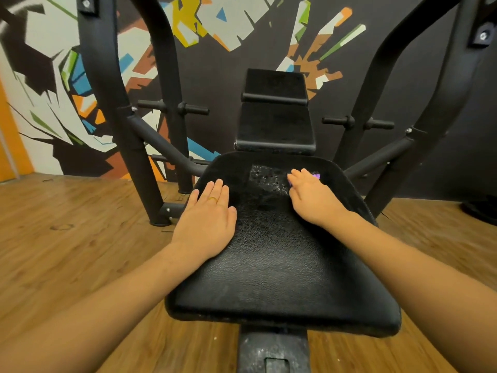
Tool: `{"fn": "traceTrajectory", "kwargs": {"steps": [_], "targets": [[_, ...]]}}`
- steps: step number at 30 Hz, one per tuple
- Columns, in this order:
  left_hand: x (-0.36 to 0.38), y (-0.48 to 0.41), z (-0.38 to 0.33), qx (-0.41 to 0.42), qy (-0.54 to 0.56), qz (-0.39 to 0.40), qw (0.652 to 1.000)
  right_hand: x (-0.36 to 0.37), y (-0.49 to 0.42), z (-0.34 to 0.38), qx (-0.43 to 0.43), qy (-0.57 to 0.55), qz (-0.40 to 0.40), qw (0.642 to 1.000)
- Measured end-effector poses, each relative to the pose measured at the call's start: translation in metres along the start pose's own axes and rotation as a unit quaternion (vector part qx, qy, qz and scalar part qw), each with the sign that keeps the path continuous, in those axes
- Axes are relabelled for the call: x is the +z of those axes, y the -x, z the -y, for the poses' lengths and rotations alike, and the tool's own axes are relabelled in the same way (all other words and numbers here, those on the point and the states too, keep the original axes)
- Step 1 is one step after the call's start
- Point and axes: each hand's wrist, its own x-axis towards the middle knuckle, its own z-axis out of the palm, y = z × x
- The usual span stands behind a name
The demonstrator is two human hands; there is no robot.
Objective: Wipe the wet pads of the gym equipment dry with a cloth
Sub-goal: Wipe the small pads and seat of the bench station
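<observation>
On the black seat pad (274, 259) of a gym bench, both hands lie apart, one toward each side.

- Left hand (207, 214): flat, palm down on the seat pad's left edge, fingers straight and together, holding nothing. Gold ring (213, 199) on one finger.
- Right hand (312, 197): at the far right of the seat pad, fingers stretched out and pressing down. A small corner of purple cloth (316, 175) shows past the knuckles. The rest of the cloth is hidden under the hand, so the grip beneath cannot be judged.
- Wet patch (269, 180): shiny and beaded, on the far part of the seat pad, just left of the right fingertips.
- Back pad (275, 127): rises directly behind the seat pad.
- Black frame uprights (107, 84): flank the seat pad.
- Wooden floor (67, 238): lies below the seat pad.
</observation>
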Motion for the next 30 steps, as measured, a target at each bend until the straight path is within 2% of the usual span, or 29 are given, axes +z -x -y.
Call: {"fn": "traceTrajectory", "kwargs": {"steps": [8, 11, 20, 26, 30], "targets": [[0.002, 0.0, 0.0, -0.002, 0.0, -0.005, 1.0, -0.01, 0.072, 0.023, -0.058, -0.03, 0.009, 0.998], [0.002, 0.0, 0.001, -0.002, 0.0, -0.005, 1.0, -0.008, 0.051, 0.014, -0.081, -0.026, 0.021, 0.996], [0.001, 0.0, 0.001, 0.001, 0.0, -0.003, 1.0, 0.005, -0.034, -0.011, -0.001, 0.008, 0.01, 1.0], [0.0, 0.001, 0.001, 0.001, 0.006, -0.005, 1.0, -0.006, 0.028, 0.02, -0.032, -0.037, 0.025, 0.999], [-0.001, 0.002, -0.001, -0.002, 0.009, -0.005, 1.0, -0.013, 0.074, 0.036, -0.083, -0.022, 0.014, 0.996]]}}
